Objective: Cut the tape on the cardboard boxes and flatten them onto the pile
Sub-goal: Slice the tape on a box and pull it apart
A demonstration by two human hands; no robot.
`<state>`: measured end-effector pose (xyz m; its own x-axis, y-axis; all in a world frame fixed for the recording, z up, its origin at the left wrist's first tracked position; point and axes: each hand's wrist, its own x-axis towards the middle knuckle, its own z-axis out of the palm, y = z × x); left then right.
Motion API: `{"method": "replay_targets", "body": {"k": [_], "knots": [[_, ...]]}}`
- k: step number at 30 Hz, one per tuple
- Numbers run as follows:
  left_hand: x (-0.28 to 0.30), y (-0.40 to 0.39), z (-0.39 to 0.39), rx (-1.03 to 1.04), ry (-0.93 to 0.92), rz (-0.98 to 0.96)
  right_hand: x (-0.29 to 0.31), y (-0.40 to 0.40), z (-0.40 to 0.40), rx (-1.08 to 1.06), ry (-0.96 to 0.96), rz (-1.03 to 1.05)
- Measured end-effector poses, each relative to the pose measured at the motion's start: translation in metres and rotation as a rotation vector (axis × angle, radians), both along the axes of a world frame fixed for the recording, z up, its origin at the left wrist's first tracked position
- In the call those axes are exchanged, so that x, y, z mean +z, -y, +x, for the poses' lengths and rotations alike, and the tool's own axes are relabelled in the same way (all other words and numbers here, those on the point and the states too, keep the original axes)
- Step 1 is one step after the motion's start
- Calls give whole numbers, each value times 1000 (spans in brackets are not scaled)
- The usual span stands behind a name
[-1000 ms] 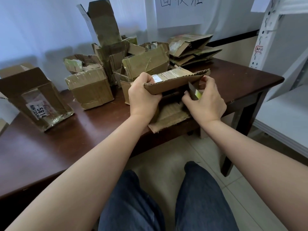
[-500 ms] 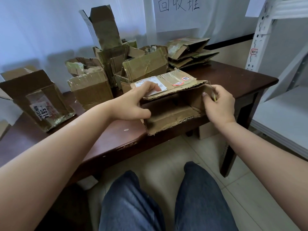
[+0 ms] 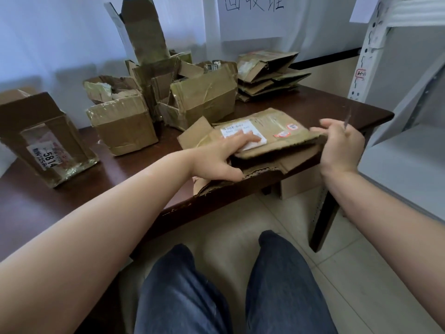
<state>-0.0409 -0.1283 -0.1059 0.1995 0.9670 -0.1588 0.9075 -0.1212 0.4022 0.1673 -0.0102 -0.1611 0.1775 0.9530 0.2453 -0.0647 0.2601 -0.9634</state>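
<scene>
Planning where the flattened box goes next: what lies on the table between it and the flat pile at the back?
In the head view, only bare table separates the flattened box from the flat pile.

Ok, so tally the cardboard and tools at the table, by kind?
Standing brown cardboard boxes: 6, roughly; the cluster overlaps
Labelled brown cardboard box being flattened: 1
Pile of flattened cardboard: 1
Thin cutter blade in right hand: 1
Total: 9

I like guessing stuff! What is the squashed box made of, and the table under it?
The squashed box looks like brown corrugated cardboard: its torn edge shows wavy ridges, and it has a matte face with a white paper label. The table seems to be dark wood or wood veneer with a smooth, slightly glossy top.
</scene>
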Motion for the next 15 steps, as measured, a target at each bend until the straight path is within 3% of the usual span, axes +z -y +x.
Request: {"method": "replay_targets", "body": {"k": [4,6,9,11,13,15], "knots": [[-29,2,6,-55,-91,-45,8,-10,12,-63,119,-28],[-31,1,5,-41,-25,-44,11,-16,9,-21,263,1],[-24,-3,0,57,121,-50,19,-21,-1,75,633,78],[-23,0,-3,107,164,101,24,-17,-10,164,951,125],[-32,2,-9,97,30,266,21,-11,-18,236,1224,148],[-45,4,-11,147,-189,236,9,-7,-23,245,1389,160]]}}
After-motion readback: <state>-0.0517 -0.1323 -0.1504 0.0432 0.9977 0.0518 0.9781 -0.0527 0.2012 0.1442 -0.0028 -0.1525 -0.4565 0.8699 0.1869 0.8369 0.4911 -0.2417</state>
